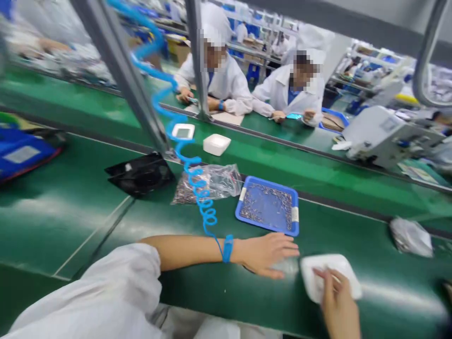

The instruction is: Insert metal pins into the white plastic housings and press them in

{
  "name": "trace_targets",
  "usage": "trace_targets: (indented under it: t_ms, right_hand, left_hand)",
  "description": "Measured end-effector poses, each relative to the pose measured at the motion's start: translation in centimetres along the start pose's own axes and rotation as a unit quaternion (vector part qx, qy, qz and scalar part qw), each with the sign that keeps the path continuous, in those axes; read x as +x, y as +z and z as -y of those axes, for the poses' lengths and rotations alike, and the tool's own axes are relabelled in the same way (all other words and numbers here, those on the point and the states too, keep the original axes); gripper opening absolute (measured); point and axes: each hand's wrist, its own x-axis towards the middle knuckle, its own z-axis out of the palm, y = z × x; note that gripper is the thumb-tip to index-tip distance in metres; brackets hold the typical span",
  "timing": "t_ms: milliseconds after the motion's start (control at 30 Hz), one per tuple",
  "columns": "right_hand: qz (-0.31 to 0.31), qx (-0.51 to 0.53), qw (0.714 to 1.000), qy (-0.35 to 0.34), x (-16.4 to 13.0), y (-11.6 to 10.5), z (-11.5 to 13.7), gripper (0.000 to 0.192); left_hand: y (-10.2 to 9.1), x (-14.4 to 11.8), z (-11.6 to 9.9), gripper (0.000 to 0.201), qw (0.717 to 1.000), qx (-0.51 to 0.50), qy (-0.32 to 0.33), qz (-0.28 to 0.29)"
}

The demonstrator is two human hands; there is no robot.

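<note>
My left hand (pixel 266 254) lies palm down over the green bench with its fingers stretched out, wearing a blue wrist strap (pixel 228 248) tied to a coiled blue cord (pixel 201 188). A pale, see-through patch (pixel 291 266) shows by its fingertips, too blurred to name. At the lower right my right hand (pixel 339 301) reaches over a white square plastic shell (pixel 348 270). Its fingers are bent together inside the shell's outline; what they pinch, if anything, is hidden. Just beyond my left hand sits a blue tray (pixel 270 207) holding many small screws.
Behind the tray's left side lie a clear bag of screws (pixel 208 183) and a black bag (pixel 141 174). Another white shell (pixel 216 144) and a white-framed device (pixel 183 132) rest farther back. A metal post (pixel 127 75) rises at left. Two co-workers sit opposite.
</note>
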Motion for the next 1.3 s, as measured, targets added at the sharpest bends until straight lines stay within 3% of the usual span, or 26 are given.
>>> trace_targets:
  t_ms: [200,367,533,733,967,1300]
  right_hand:
    - [0.136,0.015,0.990,0.027,-4.1,4.1,2.2,0.032]
    - [0.262,0.059,0.963,0.007,-3.8,4.2,3.7,0.031]
    - [0.227,-0.018,0.974,-0.017,-3.7,2.8,4.8,0.028]
    - [0.166,-0.062,0.983,-0.041,-3.5,2.4,4.6,0.027]
    - [0.197,-0.163,0.966,-0.042,-3.3,2.3,4.6,0.018]
    - [0.202,-0.260,0.943,-0.044,-3.5,4.7,6.0,0.017]
  left_hand:
    - [-0.2,0.1,0.4,0.077,0.996,-0.071,-0.034,0.049]
    - [-0.7,0.1,0.7,0.070,0.994,-0.096,-0.015,0.053]
    - [-0.9,0.2,0.5,0.073,0.995,-0.074,-0.021,0.070]
    - [-1.2,0.4,0.0,0.077,0.996,-0.071,-0.015,0.053]
    - [-1.3,0.3,-0.1,0.094,0.993,-0.100,-0.006,0.069]
    - [-2.0,0.3,-0.1,0.100,0.985,-0.136,-0.020,0.106]
